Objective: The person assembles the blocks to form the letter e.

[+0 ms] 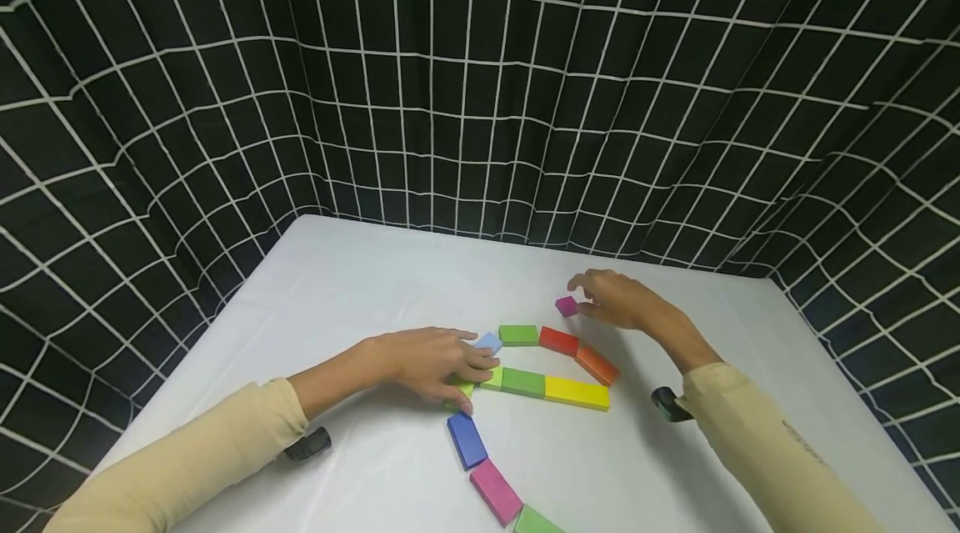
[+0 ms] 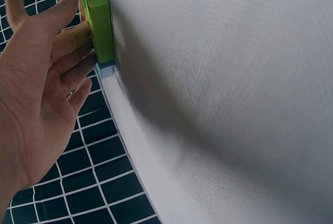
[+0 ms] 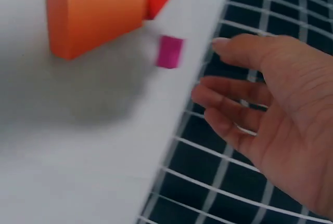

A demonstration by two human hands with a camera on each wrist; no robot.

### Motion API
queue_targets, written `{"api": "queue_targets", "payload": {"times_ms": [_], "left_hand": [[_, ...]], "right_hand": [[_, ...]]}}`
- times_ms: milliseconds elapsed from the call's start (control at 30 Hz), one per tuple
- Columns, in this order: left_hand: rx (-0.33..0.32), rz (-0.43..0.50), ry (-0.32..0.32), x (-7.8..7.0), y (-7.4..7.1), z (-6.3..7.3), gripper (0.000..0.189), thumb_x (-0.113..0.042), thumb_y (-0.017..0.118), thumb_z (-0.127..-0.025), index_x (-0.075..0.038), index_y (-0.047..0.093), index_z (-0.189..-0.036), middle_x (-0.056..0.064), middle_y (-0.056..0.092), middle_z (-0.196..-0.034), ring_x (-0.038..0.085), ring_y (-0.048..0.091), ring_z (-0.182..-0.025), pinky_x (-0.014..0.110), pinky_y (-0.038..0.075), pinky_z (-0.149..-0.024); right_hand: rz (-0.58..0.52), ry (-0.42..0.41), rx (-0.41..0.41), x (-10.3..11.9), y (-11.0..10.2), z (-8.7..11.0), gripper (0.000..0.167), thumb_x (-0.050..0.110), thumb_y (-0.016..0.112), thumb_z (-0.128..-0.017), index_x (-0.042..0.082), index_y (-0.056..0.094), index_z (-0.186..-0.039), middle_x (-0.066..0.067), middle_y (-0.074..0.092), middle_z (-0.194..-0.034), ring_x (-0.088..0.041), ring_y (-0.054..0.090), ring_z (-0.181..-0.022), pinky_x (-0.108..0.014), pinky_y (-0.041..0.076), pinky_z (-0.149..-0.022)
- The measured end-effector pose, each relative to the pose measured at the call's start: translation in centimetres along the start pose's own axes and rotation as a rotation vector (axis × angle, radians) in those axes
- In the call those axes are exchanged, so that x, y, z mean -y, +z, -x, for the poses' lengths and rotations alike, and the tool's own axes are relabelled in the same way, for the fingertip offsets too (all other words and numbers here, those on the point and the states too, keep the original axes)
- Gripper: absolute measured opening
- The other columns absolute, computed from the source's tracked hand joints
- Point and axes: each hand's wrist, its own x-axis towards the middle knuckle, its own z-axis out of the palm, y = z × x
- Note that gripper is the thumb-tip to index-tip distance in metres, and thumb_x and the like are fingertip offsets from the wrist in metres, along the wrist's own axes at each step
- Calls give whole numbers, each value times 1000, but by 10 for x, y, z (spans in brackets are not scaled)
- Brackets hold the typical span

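My left hand (image 1: 435, 362) lies over the left end of a block row, fingers spread and fairly straight. Its fingertips are at a lime green block (image 2: 100, 24) and a light blue block (image 1: 489, 342), both partly covered in the head view. At the far side of the layout, my right hand (image 1: 617, 299) hovers with loosely bent fingers around a small magenta block (image 1: 567, 306). The right wrist view shows a gap between thumb and fingers, with the magenta block (image 3: 170, 52) standing on the table beyond the fingertips.
Green (image 1: 518, 336), red (image 1: 558, 340) and orange (image 1: 597, 365) blocks curve along the far side. A green block (image 1: 523, 383) and a yellow block (image 1: 577, 393) form a straight row. Blue (image 1: 467, 439), pink (image 1: 496, 491) and light green (image 1: 537, 521) blocks run toward me. Black gridded curtains (image 1: 465, 82) surround the white table (image 1: 360, 283).
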Motion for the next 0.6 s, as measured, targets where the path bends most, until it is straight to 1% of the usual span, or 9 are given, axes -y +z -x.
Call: {"api": "queue_targets", "payload": {"times_ms": [100, 200, 267, 400, 467, 600], "left_hand": [[7, 26, -14, 0, 0, 2, 63, -58, 60, -100, -21, 56, -151, -3, 49, -163, 23, 45, -153, 40, 36, -129], [17, 48, -20, -2, 0, 0, 63, -58, 60, -100, -22, 54, -152, -3, 47, -164, 26, 44, -154, 42, 38, -127], [17, 48, -20, -2, 0, 0, 64, -58, 60, -100, -22, 54, -152, -3, 47, -164, 27, 44, -154, 43, 39, -127], [10, 29, -24, -2, 0, 0, 64, -59, 60, -99, -22, 56, -151, -3, 49, -163, 27, 45, -153, 42, 39, -126], [8, 26, -28, -1, -1, 1, 64, -60, 61, -99, -22, 56, -150, -4, 49, -162, 26, 45, -153, 42, 39, -126], [7, 31, -17, -2, -2, 1, 64, -58, 61, -99, -21, 56, -150, -3, 49, -162, 24, 45, -153, 42, 38, -127]], "right_hand": [[-16, 40, 37, -7, 12, -20, 45, 19, 75, -97, 11, 64, -140, -16, 72, -121, -30, 68, -108, -47, 64, -93], [-31, 66, 71, -12, 23, -27, 40, 20, 74, -98, 14, 67, -138, -11, 73, -120, -27, 66, -108, -48, 62, -98], [-39, 75, 72, -12, 28, -29, 35, 17, 75, -97, 14, 71, -131, -9, 74, -117, -24, 66, -106, -46, 61, -100], [-38, 39, 42, -9, 28, -29, 30, 9, 78, -93, 10, 73, -123, -9, 75, -107, -23, 66, -98, -43, 63, -97], [-36, 20, 26, -8, 27, -28, 31, 8, 78, -92, 8, 73, -122, -10, 74, -105, -24, 66, -97, -43, 63, -95], [-35, 23, -16, -6, 24, -20, 34, 7, 80, -90, 6, 72, -124, -12, 73, -106, -25, 67, -98, -43, 64, -92]]}}
